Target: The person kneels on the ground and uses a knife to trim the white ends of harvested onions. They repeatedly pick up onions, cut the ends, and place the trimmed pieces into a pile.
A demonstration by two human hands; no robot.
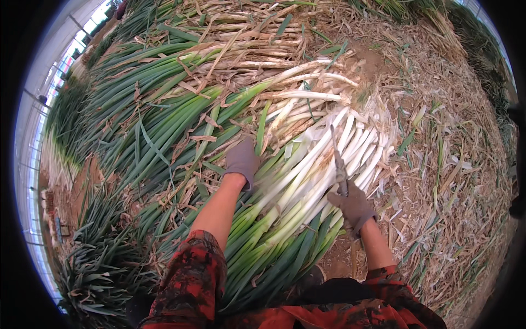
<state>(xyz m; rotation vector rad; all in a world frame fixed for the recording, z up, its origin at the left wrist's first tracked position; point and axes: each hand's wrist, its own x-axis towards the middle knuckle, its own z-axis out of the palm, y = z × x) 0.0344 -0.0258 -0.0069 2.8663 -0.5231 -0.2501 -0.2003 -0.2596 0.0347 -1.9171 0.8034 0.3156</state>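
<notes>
My left hand, in a grey glove, is over the green leaves beside a bundle of long green onions. Its fingers are mostly hidden, so what they hold, if anything, does not show. My right hand, also gloved, is closed round the grip of an air blow gun with a long thin nozzle. That nozzle points away from me, over the white stalks. Pale loose skins are blurred near the stalks. The onions' white root ends lie to the far right, their leaves toward me.
More unpeeled green onions lie in layers beyond, with dry brown leaves. A leafy heap stands at the near left. Dry husks cover the ground on the right. A pale wall curves along the left.
</notes>
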